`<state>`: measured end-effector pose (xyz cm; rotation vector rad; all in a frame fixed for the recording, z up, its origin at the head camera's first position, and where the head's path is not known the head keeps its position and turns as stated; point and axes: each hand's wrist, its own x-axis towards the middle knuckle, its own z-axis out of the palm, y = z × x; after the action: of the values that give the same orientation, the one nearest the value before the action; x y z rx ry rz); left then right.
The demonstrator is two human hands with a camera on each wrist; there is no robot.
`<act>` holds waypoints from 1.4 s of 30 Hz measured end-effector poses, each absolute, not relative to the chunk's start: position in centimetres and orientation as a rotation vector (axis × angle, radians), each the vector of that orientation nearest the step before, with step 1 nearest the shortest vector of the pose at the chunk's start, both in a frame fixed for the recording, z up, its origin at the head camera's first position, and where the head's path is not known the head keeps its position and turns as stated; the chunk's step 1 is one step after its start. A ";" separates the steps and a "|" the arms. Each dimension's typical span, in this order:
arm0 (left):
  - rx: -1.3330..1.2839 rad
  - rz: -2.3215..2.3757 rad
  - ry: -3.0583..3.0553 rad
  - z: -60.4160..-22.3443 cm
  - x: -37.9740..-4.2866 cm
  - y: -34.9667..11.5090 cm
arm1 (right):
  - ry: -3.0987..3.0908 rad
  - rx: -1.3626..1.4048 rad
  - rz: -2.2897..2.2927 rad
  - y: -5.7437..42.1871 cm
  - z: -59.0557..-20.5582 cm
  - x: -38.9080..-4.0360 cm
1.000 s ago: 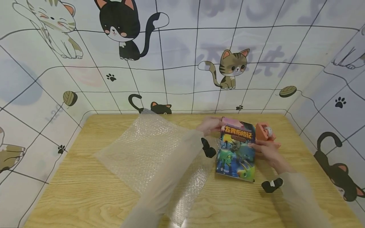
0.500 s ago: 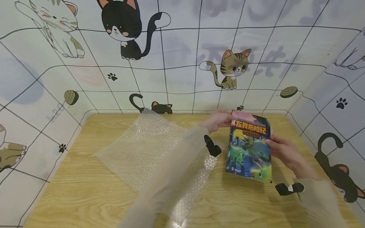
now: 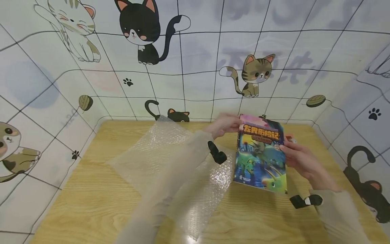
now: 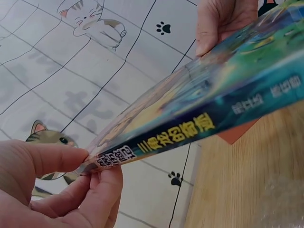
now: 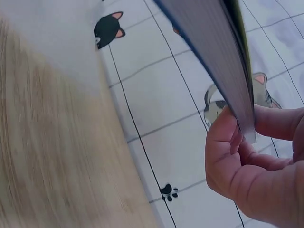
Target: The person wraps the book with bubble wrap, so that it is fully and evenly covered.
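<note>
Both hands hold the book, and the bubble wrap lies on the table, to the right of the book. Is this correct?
The side is wrong: in the head view, the bubble wrap lies on the table to the left of the book. The left hand and right hand do hold the book.

We read Chinese print on the paperback.
Right of the left hand, the orange cover title ends in 历险记; beyond its fingertips, yellow spine characters say 三角龙的奇迹. Farther out, white spine characters are too blurred for us.
</note>
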<state>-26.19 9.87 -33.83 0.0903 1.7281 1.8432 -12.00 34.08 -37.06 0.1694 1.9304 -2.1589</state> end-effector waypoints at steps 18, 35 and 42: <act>0.028 1.816 1.824 -33.7 -26.9 -0.1 | 1.938 -0.049 -2.066 26.2 -37.2 -15.7; -0.090 1.835 1.862 -35.6 -26.0 -9.5 | 1.896 -0.068 -1.957 18.0 -39.7 -18.6; -0.174 1.831 1.866 -37.9 -25.4 -12.3 | 1.865 -0.012 -1.940 15.1 -42.0 -19.0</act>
<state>-25.38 -12.35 -37.86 -0.1737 1.8656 1.8313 -19.00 15.15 -42.01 -0.0116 1.8648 -1.9398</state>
